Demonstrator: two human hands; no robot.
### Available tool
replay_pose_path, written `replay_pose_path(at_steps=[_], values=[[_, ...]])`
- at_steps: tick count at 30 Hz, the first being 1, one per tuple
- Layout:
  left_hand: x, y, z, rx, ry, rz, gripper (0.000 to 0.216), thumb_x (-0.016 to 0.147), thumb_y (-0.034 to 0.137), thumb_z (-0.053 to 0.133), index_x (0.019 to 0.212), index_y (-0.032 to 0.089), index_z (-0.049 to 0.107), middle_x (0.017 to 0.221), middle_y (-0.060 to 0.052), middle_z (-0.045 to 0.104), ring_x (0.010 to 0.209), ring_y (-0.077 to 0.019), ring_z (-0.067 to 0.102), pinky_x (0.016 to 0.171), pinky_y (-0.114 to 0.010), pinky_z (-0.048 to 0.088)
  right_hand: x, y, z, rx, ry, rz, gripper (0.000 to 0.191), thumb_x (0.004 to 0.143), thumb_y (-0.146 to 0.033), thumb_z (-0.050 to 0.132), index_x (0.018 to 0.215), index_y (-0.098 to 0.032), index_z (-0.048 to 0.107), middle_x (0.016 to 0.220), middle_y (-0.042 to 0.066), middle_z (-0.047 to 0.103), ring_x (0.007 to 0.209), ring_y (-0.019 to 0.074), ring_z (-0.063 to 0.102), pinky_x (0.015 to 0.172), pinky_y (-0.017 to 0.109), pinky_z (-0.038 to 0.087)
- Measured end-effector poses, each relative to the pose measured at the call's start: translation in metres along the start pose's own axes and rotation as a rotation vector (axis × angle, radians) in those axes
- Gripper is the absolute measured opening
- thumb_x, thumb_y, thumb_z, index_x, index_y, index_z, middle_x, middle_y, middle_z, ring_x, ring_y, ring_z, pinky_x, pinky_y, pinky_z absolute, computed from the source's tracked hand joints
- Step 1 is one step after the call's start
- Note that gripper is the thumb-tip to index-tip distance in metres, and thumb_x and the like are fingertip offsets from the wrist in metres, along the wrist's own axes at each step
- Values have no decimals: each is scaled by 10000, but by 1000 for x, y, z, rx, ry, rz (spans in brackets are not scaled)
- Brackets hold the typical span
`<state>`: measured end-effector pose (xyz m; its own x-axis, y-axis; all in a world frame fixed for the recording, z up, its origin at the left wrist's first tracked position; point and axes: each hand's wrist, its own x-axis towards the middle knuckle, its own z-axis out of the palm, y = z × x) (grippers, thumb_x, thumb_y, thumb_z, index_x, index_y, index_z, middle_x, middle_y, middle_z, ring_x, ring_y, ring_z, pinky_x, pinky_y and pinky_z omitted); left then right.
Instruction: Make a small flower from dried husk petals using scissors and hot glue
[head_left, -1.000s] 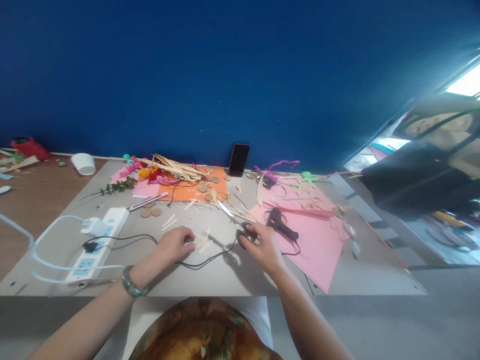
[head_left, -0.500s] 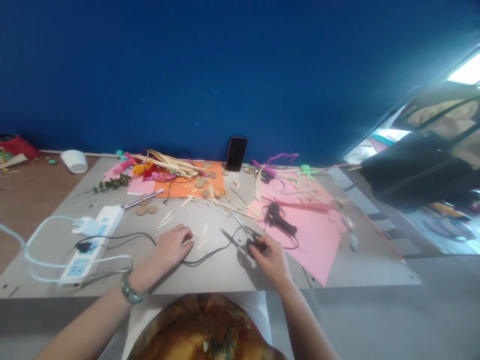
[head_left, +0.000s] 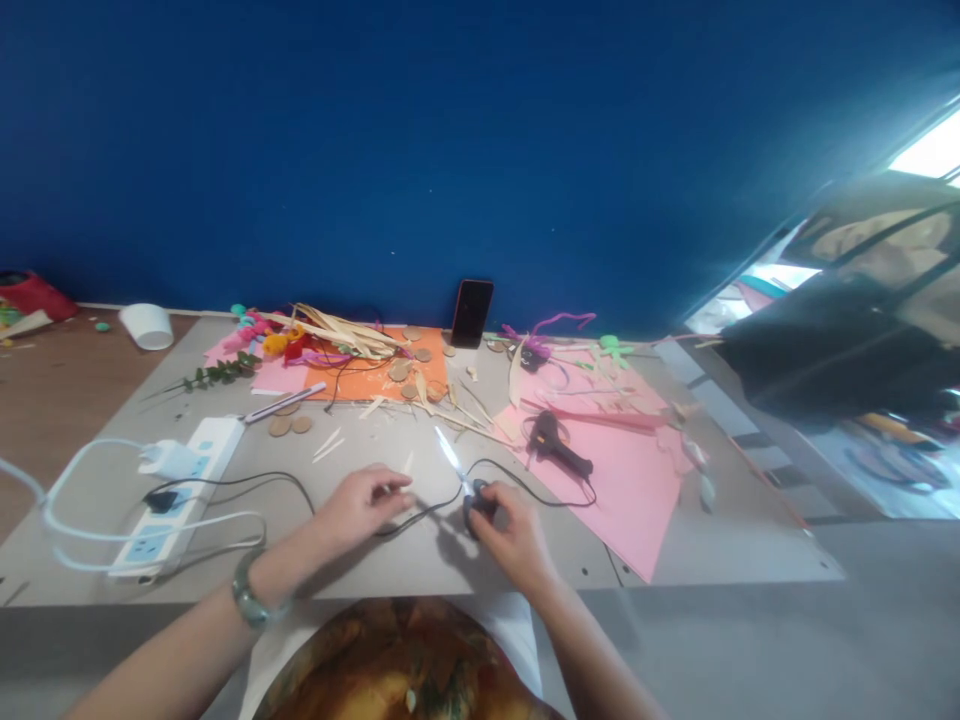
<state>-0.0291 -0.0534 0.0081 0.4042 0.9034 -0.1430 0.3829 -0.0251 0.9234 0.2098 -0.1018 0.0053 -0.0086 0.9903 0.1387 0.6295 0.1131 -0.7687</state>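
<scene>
We clasp the scissors (head_left: 464,484) in our right hand (head_left: 513,532), pointing them forward; our left hand (head_left: 366,508), apart from it, curls loosely, thumb and fingers parted.

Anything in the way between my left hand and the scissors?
Low clutter only: the black cord on the tabletop between your left hand and the scissors in your right hand, and a pale sliver nearby.

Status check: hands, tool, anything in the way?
Right hand: grip on black-handled metal scissors, pointing forward. Left hand: part-open near narrow pale strips. Thin black cable runs between hands.
</scene>
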Motion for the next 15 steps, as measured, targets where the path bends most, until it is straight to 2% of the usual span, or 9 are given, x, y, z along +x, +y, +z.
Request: replay_pose_path(at_steps=[2, 4, 7, 10, 11, 13, 15], values=[[-4, 7, 20, -161, -19, 45, 348, 784, 415, 628, 1039, 190, 703, 998, -101, 691, 870, -219, 640, 785, -306, 484, 1, -16, 15, -36, -60, -39, 168, 795, -338, 596, 741, -196, 525, 664, 27, 577, 677, 196, 518, 646, 312, 381], [-6, 11, 37, -225, 59, 65, 322, 845, 414, 551, 1009, 190, 715, 1033, -109, 699, 1037, -240, 613, 912, -326, 455, 3, -30, 28, -131, -113, -111, 169, 825, -344, 585, 802, -181, 548, 730, 53, 609, 710, 209, 531, 692, 339, 385], [-4, 11, 38, -264, 145, 35, 367, 886, 419, 479, 1051, 172, 695, 1040, -111, 709, 1034, -234, 622, 949, -346, 447, 5, -41, 37, -213, -207, -242, 237, 845, -322, 581, 1014, -156, 574, 952, 109, 641, 851, 245, 565, 774, 376, 401], [-1, 9, 5, -266, 240, -22, 408, 878, 460, 468, 1049, 146, 666, 947, -104, 713, 847, -207, 653, 817, -334, 510, 5, -42, 31, -208, -308, -365, 466, 837, -332, 613, 1257, -178, 483, 1161, 128, 596, 1000, 252, 556, 836, 372, 419], [-1, 9, -11, -270, 284, -29, 429, 873, 481, 462, 1067, 145, 644, 888, -91, 705, 739, -190, 646, 718, -319, 527, 4, -41, 28, -209, -335, -392, 462, 841, -336, 612, 1261, -189, 485, 1177, 125, 591, 1009, 246, 557, 844, 366, 422], [-3, 8, -46, -187, 353, -15, 436, 856, 496, 473, 1083, 147, 603, 810, -59, 672, 582, -153, 589, 578, -285, 506, 3, -36, 20, -229, -372, -415, 335, 868, -331, 582, 1172, -196, 548, 1115, 109, 621, 962, 229, 574, 838, 357, 422], [-7, 8, -78, 0, 391, -25, 389, 857, 466, 467, 1090, 172, 569, 745, -24, 648, 517, -143, 550, 519, -268, 467, 4, -30, 13, -258, -383, -404, 230, 895, -318, 548, 1083, -191, 585, 1011, 91, 654, 890, 213, 587, 816, 351, 418]])
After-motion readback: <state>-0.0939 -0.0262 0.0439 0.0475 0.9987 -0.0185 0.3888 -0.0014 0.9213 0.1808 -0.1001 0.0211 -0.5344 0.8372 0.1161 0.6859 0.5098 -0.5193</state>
